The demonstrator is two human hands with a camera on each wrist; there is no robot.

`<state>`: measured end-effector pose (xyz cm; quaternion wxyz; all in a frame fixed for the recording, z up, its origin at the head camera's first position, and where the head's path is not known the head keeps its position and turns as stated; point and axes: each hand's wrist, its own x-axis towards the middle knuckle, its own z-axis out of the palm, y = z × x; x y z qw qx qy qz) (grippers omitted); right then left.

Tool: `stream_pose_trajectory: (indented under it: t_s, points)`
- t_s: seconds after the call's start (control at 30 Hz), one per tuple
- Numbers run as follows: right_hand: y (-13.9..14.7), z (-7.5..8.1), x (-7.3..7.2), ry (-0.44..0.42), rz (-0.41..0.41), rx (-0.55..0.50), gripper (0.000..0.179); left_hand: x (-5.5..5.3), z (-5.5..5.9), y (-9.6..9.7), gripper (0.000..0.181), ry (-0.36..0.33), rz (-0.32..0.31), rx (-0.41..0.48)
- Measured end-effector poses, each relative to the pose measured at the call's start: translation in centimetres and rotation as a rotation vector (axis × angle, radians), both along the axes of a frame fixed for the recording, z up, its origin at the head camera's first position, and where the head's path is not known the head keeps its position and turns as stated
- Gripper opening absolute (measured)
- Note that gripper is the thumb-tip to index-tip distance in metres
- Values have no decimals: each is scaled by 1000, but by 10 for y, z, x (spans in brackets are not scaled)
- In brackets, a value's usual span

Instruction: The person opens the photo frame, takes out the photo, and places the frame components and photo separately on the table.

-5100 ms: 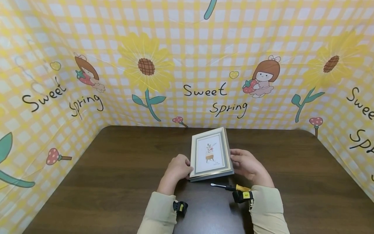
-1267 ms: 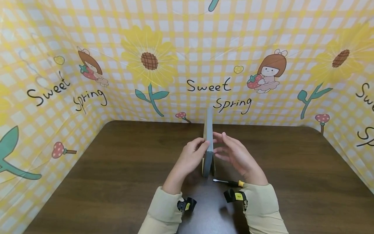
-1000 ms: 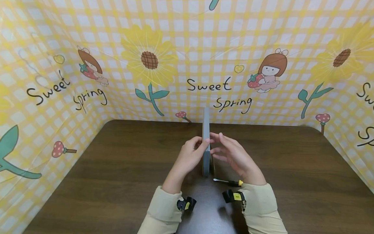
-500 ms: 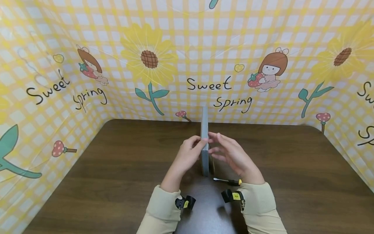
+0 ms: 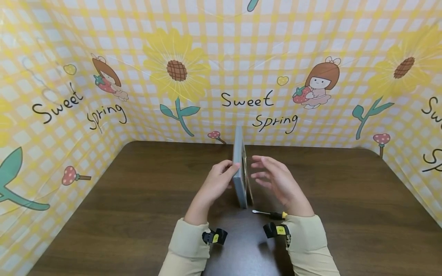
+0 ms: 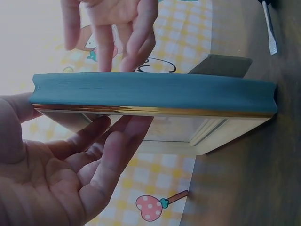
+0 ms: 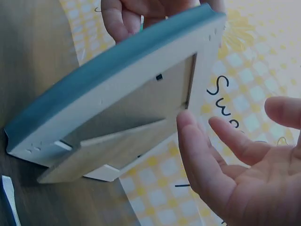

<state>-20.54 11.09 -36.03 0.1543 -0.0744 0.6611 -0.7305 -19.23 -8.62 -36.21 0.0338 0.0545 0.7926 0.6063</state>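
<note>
Blue-grey sides and a thin gold line trim the picture frame (image 5: pixel 240 191), which stands upright, edge-on, on the dark wooden table (image 5: pixel 138 199), its pale-bordered back (image 7: pixel 136 108) and slanting stand (image 7: pixel 99 153) facing right. The left hand (image 5: pixel 215 182) grips its near edge between thumb and fingers; the right hand (image 5: pixel 281 182), fingers apart, hovers just beside the back. A screwdriver (image 5: pixel 275 215) lies nearby.

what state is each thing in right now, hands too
picture frame: roughly upright, edge-on in the head view
support leg: swung out from the back
screwdriver: lying on the table, not held
left hand: gripping the picture frame
right hand: fingers spread, holding nothing
</note>
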Motion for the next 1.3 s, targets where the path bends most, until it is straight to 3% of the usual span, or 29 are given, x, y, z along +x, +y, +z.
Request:
stream_pose_trajectory:
  t_s: [0.3, 0.63, 0.97, 1.3]
  points:
    - [4, -2, -4, -58, -90, 33, 46, 0, 1, -7, 35, -24, 14, 5]
    - [2, -11, -8, -164, -96, 14, 67, 0, 4, -21, 33, -55, 72, 5]
    - [-3, -27, -13, -251, -6, 94, 78, 0, 4, -30, 34, -52, 118, -28]
    - [-7, -41, -15, -278, 31, 78, 75, -1, 4, -45, 34, -75, 114, -76]
